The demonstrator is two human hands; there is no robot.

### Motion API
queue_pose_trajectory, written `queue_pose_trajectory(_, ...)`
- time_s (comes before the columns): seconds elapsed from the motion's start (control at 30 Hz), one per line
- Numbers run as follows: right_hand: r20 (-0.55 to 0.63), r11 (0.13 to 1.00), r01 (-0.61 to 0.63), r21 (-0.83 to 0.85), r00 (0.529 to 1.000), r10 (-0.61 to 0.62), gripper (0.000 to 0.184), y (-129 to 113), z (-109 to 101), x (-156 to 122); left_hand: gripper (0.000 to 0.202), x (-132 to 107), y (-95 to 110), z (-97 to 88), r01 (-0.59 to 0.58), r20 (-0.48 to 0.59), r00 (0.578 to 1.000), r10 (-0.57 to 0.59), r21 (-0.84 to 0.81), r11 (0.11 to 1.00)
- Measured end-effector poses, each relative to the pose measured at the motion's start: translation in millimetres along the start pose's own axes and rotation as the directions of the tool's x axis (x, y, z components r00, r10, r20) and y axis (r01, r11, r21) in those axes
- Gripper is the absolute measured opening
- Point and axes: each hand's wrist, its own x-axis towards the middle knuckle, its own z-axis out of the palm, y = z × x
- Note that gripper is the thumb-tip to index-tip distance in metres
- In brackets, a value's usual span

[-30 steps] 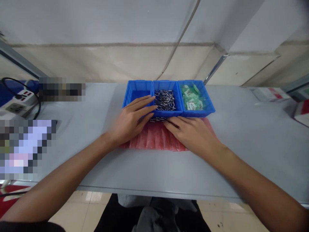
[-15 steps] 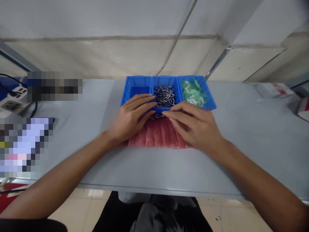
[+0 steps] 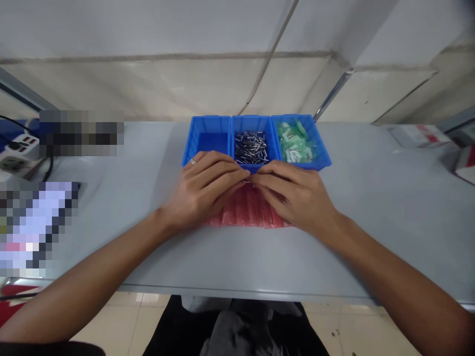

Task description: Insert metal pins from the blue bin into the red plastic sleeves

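My left hand [image 3: 208,190] and my right hand [image 3: 299,190] meet fingertip to fingertip just in front of the middle blue bin. On each, thumb and fingers are pinched together. A small shiny metal piece [image 3: 248,181] shows between the fingertips; which hand has it I cannot tell. Beneath both hands lies a row of flat red plastic bags [image 3: 243,210], partly covered by the fingers. Short metal pins [image 3: 251,147] fill the middle bin behind the hands. A ring sits on one finger of my left hand.
Three blue bins stand side by side: an empty-looking left bin [image 3: 211,142], the middle one, and a right bin holding green plastic packets [image 3: 296,141]. A blurred-out phone-like object [image 3: 40,217] and a power strip [image 3: 22,151] lie left. White boxes [image 3: 419,136] stand right.
My left hand has moved right and slightly nearer me, its spread fingers closing together. It now meets my right hand, which has shifted only slightly. The pin row between them is mostly covered.
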Motion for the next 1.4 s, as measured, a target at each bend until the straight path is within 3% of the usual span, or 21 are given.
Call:
queue_pose_trajectory(0.1, -0.114, 0.989, 0.006, 0.148, 0.993, 0.011, 0.02, -4, 0, 2, 0.03, -1, 2, 0.4, -0.031, -0.018, 0.999, 0.031, 0.007, 1.0)
queue_pose_trajectory(0.17, -0.153, 0.961, -0.039, 0.272, 0.985, 0.083, 0.015, -10, -1, 5, 0.026, 0, 4, 0.3, -0.037, -0.046, 0.998, 0.037, 0.007, 0.999)
queue_pose_trajectory(0.3, -0.11, 0.847, -0.21, 0.488, 0.948, 0.298, 0.011, -21, -5, 9, 0.018, 4, 7, -1.4, -0.012, -0.086, 0.996, 0.011, -0.011, 1.0)
queue_pose_trajectory(0.4, -0.099, 0.741, -0.251, 0.623, 0.914, 0.393, 0.009, -26, -7, 10, 0.009, 6, 8, -2.8, 0.046, -0.113, 0.992, -0.051, -0.045, 0.998)
queue_pose_trajectory(0.47, -0.078, 0.662, -0.262, 0.702, 0.896, 0.437, 0.009, -27, -8, 9, 0.002, 7, 9, -3.4, 0.08, -0.109, 0.99, -0.087, -0.069, 0.994)
queue_pose_trajectory(0.57, -0.033, 0.571, -0.287, 0.77, 0.875, 0.484, 0.009, -29, -8, 9, 0.007, 6, 8, -3.8, 0.102, -0.094, 0.989, -0.112, -0.101, 0.99)
queue_pose_trajectory(0.8, 0.018, 0.432, -0.319, 0.844, 0.821, 0.571, 0.008, -29, -6, 9, 0.013, 3, 8, -3.1, 0.159, -0.08, 0.981, -0.179, -0.203, 0.966)
queue_pose_trajectory(1.17, 0.018, 0.418, -0.304, 0.856, 0.826, 0.564, 0.013, -30, -7, 7, 0.004, 4, 10, -4.4, 0.154, -0.094, 0.98, -0.177, -0.207, 0.966)
queue_pose_trajectory(1.4, 0.033, 0.405, -0.296, 0.865, 0.84, 0.542, 0.014, -32, -7, 8, 0.011, 5, 10, -3.8, 0.144, -0.141, 0.973, -0.181, -0.241, 0.96)
